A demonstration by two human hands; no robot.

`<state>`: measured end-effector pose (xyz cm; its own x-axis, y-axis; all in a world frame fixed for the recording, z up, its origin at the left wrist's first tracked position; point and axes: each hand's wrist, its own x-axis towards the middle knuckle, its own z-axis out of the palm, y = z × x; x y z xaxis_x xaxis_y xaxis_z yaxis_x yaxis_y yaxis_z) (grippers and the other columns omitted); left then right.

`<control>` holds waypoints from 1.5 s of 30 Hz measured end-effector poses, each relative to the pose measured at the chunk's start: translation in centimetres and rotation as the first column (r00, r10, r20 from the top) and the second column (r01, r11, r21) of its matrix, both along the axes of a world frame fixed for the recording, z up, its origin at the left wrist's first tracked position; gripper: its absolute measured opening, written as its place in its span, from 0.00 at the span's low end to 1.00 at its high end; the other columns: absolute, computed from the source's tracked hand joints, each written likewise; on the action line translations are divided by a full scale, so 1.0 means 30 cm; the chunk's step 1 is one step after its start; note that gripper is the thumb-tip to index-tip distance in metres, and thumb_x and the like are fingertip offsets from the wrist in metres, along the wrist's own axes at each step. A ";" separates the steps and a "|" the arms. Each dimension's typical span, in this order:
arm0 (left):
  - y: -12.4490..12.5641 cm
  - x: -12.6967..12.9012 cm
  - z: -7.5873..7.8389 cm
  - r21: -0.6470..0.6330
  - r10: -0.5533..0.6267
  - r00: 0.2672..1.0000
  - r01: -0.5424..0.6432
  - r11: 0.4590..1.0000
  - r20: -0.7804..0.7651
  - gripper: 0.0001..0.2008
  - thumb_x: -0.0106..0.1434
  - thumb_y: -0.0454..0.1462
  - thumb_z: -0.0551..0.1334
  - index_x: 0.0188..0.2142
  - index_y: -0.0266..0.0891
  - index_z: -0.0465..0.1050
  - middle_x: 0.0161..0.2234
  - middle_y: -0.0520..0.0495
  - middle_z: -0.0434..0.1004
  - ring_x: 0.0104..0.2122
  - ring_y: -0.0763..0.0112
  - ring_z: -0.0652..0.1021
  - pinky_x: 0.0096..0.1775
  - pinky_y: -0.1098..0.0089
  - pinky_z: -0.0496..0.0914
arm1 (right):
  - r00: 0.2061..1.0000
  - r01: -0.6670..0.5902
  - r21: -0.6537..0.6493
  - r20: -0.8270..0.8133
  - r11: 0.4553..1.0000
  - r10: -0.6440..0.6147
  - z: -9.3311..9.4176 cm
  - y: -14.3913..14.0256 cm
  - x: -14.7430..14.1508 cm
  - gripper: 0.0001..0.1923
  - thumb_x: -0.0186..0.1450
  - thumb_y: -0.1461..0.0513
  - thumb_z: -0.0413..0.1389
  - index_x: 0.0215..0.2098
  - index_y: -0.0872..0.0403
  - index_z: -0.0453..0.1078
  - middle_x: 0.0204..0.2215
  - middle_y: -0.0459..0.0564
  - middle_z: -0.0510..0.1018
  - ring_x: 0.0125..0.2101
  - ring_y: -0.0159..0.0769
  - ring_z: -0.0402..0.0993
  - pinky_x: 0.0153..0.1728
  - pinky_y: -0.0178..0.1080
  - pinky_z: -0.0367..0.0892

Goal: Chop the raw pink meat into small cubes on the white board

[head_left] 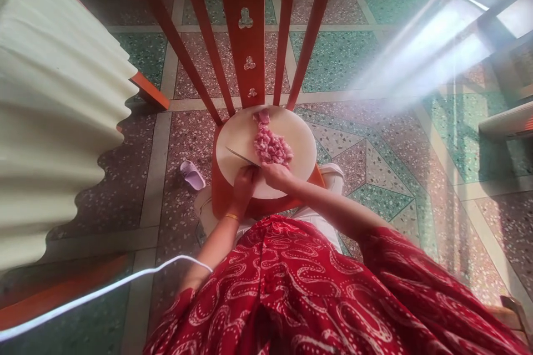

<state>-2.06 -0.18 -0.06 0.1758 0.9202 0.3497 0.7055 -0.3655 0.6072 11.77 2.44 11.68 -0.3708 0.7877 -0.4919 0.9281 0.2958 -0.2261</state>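
Observation:
A round pale chopping board (pixel 233 133) lies on the seat of a red-brown wooden chair. On it is a heap of chopped pink raw meat (pixel 272 147), with a larger piece (pixel 262 116) at the far end. My right hand (pixel 277 176), at the near edge of the heap, is closed round a knife (pixel 241 156). Its thin blade points left and slightly away from me, over the board. Just below the blade, my left hand (pixel 245 178) has its fingers curled close to the knife. Whatever lies in those fingers is hidden.
The chair's slatted back (pixel 242 39) rises beyond the board. A cream scalloped cloth (pixel 62 122) hangs at left. One lilac shoe (pixel 192 175) shows on the terrazzo floor (pixel 337 61). A white cable (pixel 104 290) runs across the lower left to my left forearm.

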 end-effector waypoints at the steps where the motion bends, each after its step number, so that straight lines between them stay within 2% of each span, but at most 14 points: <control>1: 0.002 0.001 -0.001 -0.007 -0.001 1.000 0.001 1.000 -0.018 0.08 0.64 0.35 0.55 0.39 0.38 0.71 0.37 0.42 0.74 0.40 0.62 0.73 0.44 0.61 0.69 | 1.000 -0.004 0.001 -0.009 1.000 0.004 -0.007 0.021 -0.028 0.13 0.66 0.66 0.44 0.48 0.57 0.62 0.38 0.58 0.77 0.40 0.42 0.75 0.35 0.37 0.68; 3: 0.003 0.003 -0.001 -0.011 0.005 0.999 -0.006 1.000 -0.046 0.09 0.64 0.34 0.54 0.38 0.37 0.71 0.36 0.41 0.74 0.39 0.61 0.73 0.43 0.61 0.68 | 1.000 -0.006 0.017 -0.023 1.000 0.006 -0.018 0.043 -0.062 0.12 0.66 0.66 0.45 0.47 0.57 0.62 0.38 0.58 0.77 0.40 0.42 0.75 0.35 0.37 0.68; 5: 0.003 0.004 0.003 -0.004 0.010 0.999 -0.010 1.000 -0.052 0.09 0.64 0.34 0.53 0.37 0.37 0.71 0.35 0.41 0.74 0.39 0.61 0.73 0.43 0.60 0.68 | 1.000 -0.006 0.029 -0.028 1.000 0.007 -0.024 0.033 -0.049 0.12 0.66 0.66 0.44 0.47 0.57 0.63 0.38 0.57 0.77 0.40 0.43 0.75 0.34 0.38 0.68; 8: -0.001 0.003 0.010 0.022 0.015 0.999 -0.014 1.000 -0.029 0.08 0.64 0.35 0.54 0.37 0.37 0.71 0.36 0.42 0.74 0.39 0.62 0.72 0.42 0.61 0.69 | 1.000 0.001 0.000 0.001 1.000 -0.001 -0.025 -0.026 0.051 0.14 0.65 0.66 0.45 0.48 0.56 0.62 0.37 0.56 0.77 0.38 0.43 0.76 0.32 0.37 0.68; 10: -0.003 0.003 0.013 0.045 0.015 1.000 -0.014 0.999 -0.014 0.08 0.64 0.35 0.55 0.37 0.37 0.71 0.37 0.42 0.74 0.39 0.63 0.72 0.42 0.62 0.69 | 0.997 0.052 -0.018 0.061 0.998 -0.051 -0.017 -0.070 0.129 0.15 0.65 0.67 0.45 0.49 0.55 0.62 0.37 0.56 0.77 0.38 0.43 0.76 0.32 0.37 0.68; 13: -0.004 0.007 0.012 0.055 0.031 1.000 -0.030 0.998 -0.005 0.07 0.64 0.34 0.54 0.37 0.37 0.71 0.37 0.43 0.74 0.39 0.63 0.72 0.42 0.62 0.69 | 0.993 0.068 -0.006 0.098 0.998 -0.067 0.003 -0.113 0.190 0.17 0.64 0.68 0.44 0.50 0.54 0.62 0.38 0.56 0.76 0.38 0.42 0.75 0.34 0.37 0.67; 18: 0.000 0.010 -0.004 0.046 0.054 0.999 -0.053 0.998 -0.006 0.07 0.64 0.36 0.54 0.37 0.38 0.71 0.35 0.43 0.74 0.38 0.64 0.72 0.41 0.63 0.69 | 0.997 0.017 -0.031 0.079 0.999 -0.015 0.013 -0.105 0.141 0.15 0.63 0.68 0.45 0.48 0.54 0.63 0.38 0.55 0.77 0.39 0.41 0.75 0.34 0.36 0.67; 25: 0.008 0.004 -0.019 0.061 0.026 0.998 -0.022 0.998 -0.054 0.07 0.63 0.34 0.54 0.35 0.37 0.71 0.34 0.43 0.74 0.37 0.62 0.73 0.43 0.61 0.68 | 1.000 -0.010 0.012 0.014 1.000 0.010 -0.020 0.021 -0.051 0.13 0.66 0.66 0.43 0.47 0.57 0.62 0.38 0.58 0.77 0.39 0.42 0.75 0.34 0.37 0.68; 27: 0.008 0.003 -0.013 0.049 0.018 0.997 -0.014 0.999 -0.078 0.07 0.63 0.32 0.54 0.35 0.37 0.71 0.33 0.42 0.74 0.37 0.62 0.73 0.42 0.61 0.68 | 1.000 -0.010 0.020 -0.006 1.000 0.010 -0.025 0.030 -0.072 0.13 0.66 0.66 0.44 0.47 0.57 0.62 0.38 0.57 0.77 0.39 0.41 0.75 0.34 0.37 0.68; 31: 0.003 0.002 -0.004 0.041 0.031 0.999 -0.030 0.999 -0.020 0.06 0.62 0.33 0.55 0.35 0.37 0.71 0.34 0.42 0.73 0.38 0.62 0.72 0.41 0.62 0.69 | 1.000 -0.003 0.003 0.010 1.000 0.003 -0.022 -0.035 0.024 0.14 0.67 0.67 0.43 0.49 0.55 0.61 0.39 0.57 0.76 0.39 0.40 0.75 0.35 0.36 0.67; 34: -0.001 0.003 -0.004 0.043 0.032 0.999 -0.033 0.998 0.028 0.06 0.62 0.34 0.56 0.36 0.38 0.72 0.36 0.43 0.73 0.39 0.63 0.72 0.42 0.62 0.68 | 0.997 0.048 -0.003 0.063 0.999 -0.048 -0.010 -0.098 0.131 0.15 0.66 0.67 0.43 0.50 0.54 0.61 0.39 0.56 0.76 0.39 0.40 0.75 0.34 0.35 0.66; 36: -0.005 0.004 -0.004 0.054 0.051 0.997 -0.054 0.997 0.054 0.07 0.63 0.35 0.56 0.36 0.38 0.72 0.38 0.43 0.73 0.41 0.63 0.71 0.43 0.62 0.68 | 0.993 0.077 0.005 0.085 0.997 -0.078 0.000 -0.123 0.164 0.16 0.65 0.68 0.44 0.51 0.54 0.61 0.39 0.56 0.76 0.39 0.40 0.75 0.34 0.35 0.66; 40: -0.014 0.003 -0.008 0.072 0.107 0.993 -0.111 0.991 0.058 0.07 0.64 0.37 0.56 0.36 0.39 0.72 0.38 0.44 0.73 0.41 0.65 0.71 0.43 0.63 0.68 | 0.997 0.054 -0.017 0.064 0.998 -0.052 0.015 -0.134 0.144 0.16 0.64 0.68 0.45 0.49 0.54 0.63 0.38 0.55 0.76 0.40 0.40 0.74 0.35 0.34 0.66; 45: -0.004 -0.004 -0.025 0.046 0.046 0.999 -0.047 0.998 0.011 0.08 0.64 0.37 0.55 0.34 0.39 0.72 0.35 0.44 0.74 0.38 0.64 0.72 0.41 0.63 0.68 | 0.998 0.002 -0.004 0.057 1.000 -0.002 0.006 -0.085 0.062 0.13 0.66 0.68 0.43 0.46 0.55 0.63 0.37 0.57 0.77 0.39 0.41 0.75 0.36 0.37 0.67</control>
